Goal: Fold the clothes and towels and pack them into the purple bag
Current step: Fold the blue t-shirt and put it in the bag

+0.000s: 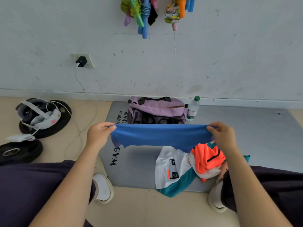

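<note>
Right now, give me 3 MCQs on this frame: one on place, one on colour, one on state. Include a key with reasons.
1. Where does the water bottle stand?
A. Right of the purple bag, by the wall
B. On the weight plate
C. Inside the bag

2. What colour is the cloth being held?
A. Orange
B. Blue
C. White

3. How is the cloth held?
A. Lying flat on the mat
B. One hand only
C. Stretched between the left hand and right hand

Key: A, the bottle stands beside the bag's right end; B, the cloth is plainly blue; C, each hand grips one end.
</note>
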`<state>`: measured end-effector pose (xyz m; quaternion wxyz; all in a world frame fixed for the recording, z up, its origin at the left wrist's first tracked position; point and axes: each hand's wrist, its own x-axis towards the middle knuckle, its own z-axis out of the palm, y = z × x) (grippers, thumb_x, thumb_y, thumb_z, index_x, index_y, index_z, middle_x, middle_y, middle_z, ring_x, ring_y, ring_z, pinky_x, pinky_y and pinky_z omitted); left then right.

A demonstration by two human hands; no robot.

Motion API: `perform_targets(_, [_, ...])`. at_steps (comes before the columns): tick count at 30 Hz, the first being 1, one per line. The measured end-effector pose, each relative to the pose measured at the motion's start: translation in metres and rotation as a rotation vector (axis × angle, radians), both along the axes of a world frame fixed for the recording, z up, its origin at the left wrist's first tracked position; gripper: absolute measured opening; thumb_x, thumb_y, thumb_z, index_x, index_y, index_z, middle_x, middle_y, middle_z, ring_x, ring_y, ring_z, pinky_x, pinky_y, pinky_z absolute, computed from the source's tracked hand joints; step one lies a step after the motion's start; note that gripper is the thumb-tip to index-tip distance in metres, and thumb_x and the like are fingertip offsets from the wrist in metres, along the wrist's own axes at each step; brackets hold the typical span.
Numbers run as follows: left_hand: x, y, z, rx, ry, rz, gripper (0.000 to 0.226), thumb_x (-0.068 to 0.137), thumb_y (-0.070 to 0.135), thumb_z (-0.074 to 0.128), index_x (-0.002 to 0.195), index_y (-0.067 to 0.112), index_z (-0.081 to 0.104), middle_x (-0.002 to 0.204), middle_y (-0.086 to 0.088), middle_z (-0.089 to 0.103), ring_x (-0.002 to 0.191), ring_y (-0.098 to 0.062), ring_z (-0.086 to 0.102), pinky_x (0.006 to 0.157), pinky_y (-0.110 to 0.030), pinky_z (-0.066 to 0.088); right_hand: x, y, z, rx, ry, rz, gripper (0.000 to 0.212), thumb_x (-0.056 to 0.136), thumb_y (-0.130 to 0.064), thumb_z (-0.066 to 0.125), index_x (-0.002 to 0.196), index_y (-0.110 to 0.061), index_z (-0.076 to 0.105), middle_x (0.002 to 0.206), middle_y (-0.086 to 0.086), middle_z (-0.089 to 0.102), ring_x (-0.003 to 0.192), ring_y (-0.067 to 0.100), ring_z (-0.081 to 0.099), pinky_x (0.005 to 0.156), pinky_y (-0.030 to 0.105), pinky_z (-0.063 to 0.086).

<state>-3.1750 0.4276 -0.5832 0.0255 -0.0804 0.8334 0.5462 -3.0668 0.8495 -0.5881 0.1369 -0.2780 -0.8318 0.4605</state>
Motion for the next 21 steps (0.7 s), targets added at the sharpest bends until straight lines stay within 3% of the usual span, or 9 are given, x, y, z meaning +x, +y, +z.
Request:
perform_targets(3, [0.001,0.0,0.004,0.006,-0.012,-0.01,0.012,0.083,0.013,0.074,0.079,0.024,0.072,0.077,0.004,0.073,0.068,-0.015,0.067,0.065,-0.019,0.054,0.005,0.0,-0.001,0.023,0.011,0.0,0.01,0.088,-0.018,0.066,0.078,-0.02,0.065,0.068,0.001,0.063,0.063,0.02,0.056,0.059,0.027,0.043])
perform_targets(5, [0.003,0.002,0.008,0.035,-0.027,-0.021,0.011,0.084,0.013,0.075,0.081,0.023,0.072,0.076,0.003,0.072,0.064,-0.012,0.064,0.056,-0.012,0.05,0.008,0.0,0.0,-0.005,0.017,-0.009,0.01,0.088,-0.02,0.067,0.078,-0.022,0.065,0.067,0.003,0.062,0.061,0.018,0.054,0.057,0.025,0.042])
perform_targets(8, [0.006,0.002,0.01,0.117,-0.077,-0.085,0.014,0.084,0.009,0.074,0.092,0.021,0.072,0.084,0.002,0.074,0.071,-0.013,0.066,0.062,-0.013,0.052,0.009,0.001,0.003,-0.065,0.032,-0.047,0.011,0.087,-0.023,0.069,0.077,-0.025,0.066,0.068,0.007,0.061,0.059,0.018,0.053,0.056,0.025,0.044])
perform_targets(10, [0.005,0.001,0.006,0.122,-0.111,-0.123,0.02,0.084,0.006,0.073,0.096,0.022,0.072,0.088,0.002,0.074,0.075,-0.015,0.068,0.07,-0.018,0.051,0.01,0.001,0.004,-0.091,0.031,-0.074,0.013,0.087,-0.026,0.069,0.074,-0.027,0.067,0.07,0.003,0.062,0.052,0.013,0.057,0.046,0.024,0.045])
perform_targets(13, [-0.002,0.003,-0.005,0.034,-0.096,-0.059,0.017,0.086,0.007,0.071,0.095,0.022,0.072,0.086,0.002,0.073,0.07,-0.011,0.066,0.067,-0.015,0.049,0.007,0.002,0.004,-0.136,0.013,-0.084,0.013,0.089,-0.03,0.067,0.077,-0.026,0.068,0.074,-0.001,0.064,0.039,0.005,0.059,0.035,0.02,0.043])
perform_targets(16, [-0.017,0.009,-0.015,-0.034,-0.064,0.049,0.009,0.086,0.008,0.069,0.092,0.012,0.073,0.08,-0.004,0.071,0.069,-0.017,0.066,0.074,-0.025,0.052,-0.008,0.002,-0.001,-0.126,-0.001,-0.075,0.01,0.089,-0.027,0.067,0.079,-0.023,0.068,0.072,-0.003,0.063,0.046,0.004,0.057,0.043,0.015,0.043])
perform_targets(19, [-0.033,0.014,-0.019,-0.125,0.006,0.103,0.007,0.087,0.018,0.069,0.081,0.021,0.07,0.076,0.002,0.07,0.064,-0.013,0.065,0.065,-0.024,0.048,-0.031,0.002,-0.007,-0.102,0.019,-0.093,0.007,0.088,-0.021,0.067,0.081,-0.023,0.069,0.072,-0.009,0.064,0.065,0.008,0.056,0.057,0.017,0.042])
perform_targets(21, [-0.045,0.018,-0.017,-0.22,0.053,0.144,0.005,0.087,0.027,0.069,0.082,0.025,0.071,0.074,0.007,0.066,0.062,-0.011,0.061,0.062,-0.024,0.044,-0.047,0.001,-0.006,-0.096,0.03,-0.12,0.006,0.087,-0.021,0.068,0.087,-0.017,0.072,0.07,-0.003,0.064,0.066,0.013,0.055,0.063,0.021,0.044])
